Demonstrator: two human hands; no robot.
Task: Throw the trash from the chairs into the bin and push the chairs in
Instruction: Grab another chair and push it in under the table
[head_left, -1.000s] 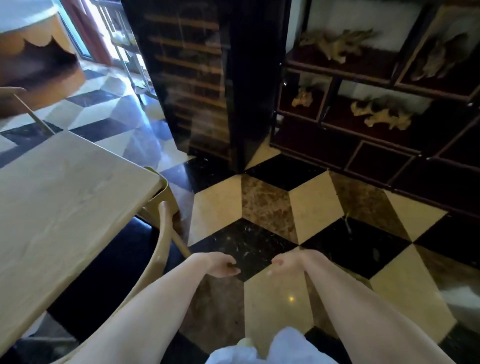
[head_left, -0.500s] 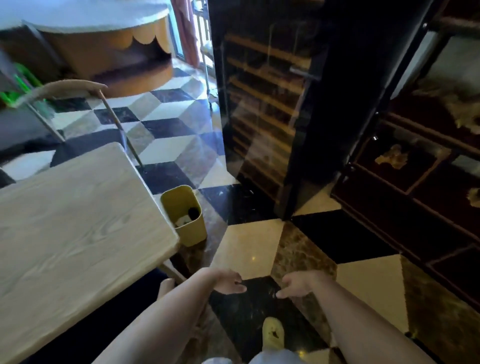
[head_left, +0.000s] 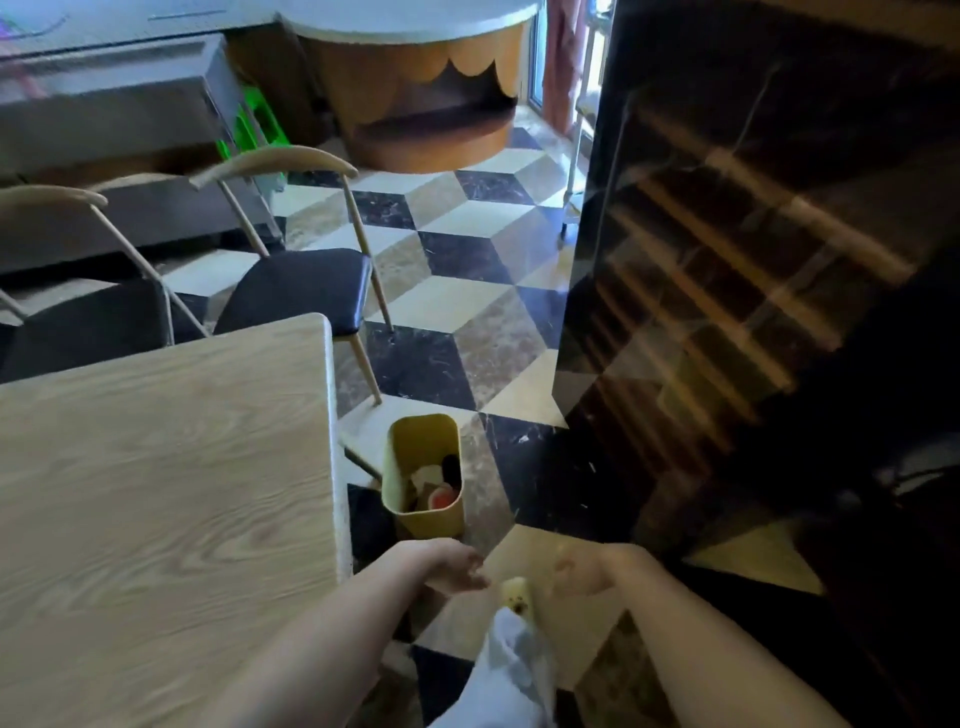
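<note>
A small yellow bin (head_left: 431, 512) stands on the floor by the corner of the wooden table (head_left: 156, 467), with several pieces of trash inside. My left hand (head_left: 452, 566) hovers just in front of the bin, fingers loosely apart and empty. My right hand (head_left: 582, 569) is level with it to the right, blurred, also holding nothing. Two chairs with curved wooden backs and black seats stand at the table's far side: one (head_left: 296, 291) pulled out at the far corner, another (head_left: 78, 317) to its left. Both visible seats look bare.
A tall dark glass-fronted cabinet (head_left: 727, 312) fills the right side. A round counter (head_left: 426, 93) and a dark bench or cabinet (head_left: 114, 135) stand at the back. Patterned tile floor (head_left: 467, 291) lies between table and cabinet. My foot in a yellow slipper (head_left: 517, 597) is below my hands.
My view has swung left and I have stepped forward: the bin is now close in front of my hands, and the two far chairs have come into sight. Both hands stay empty.
</note>
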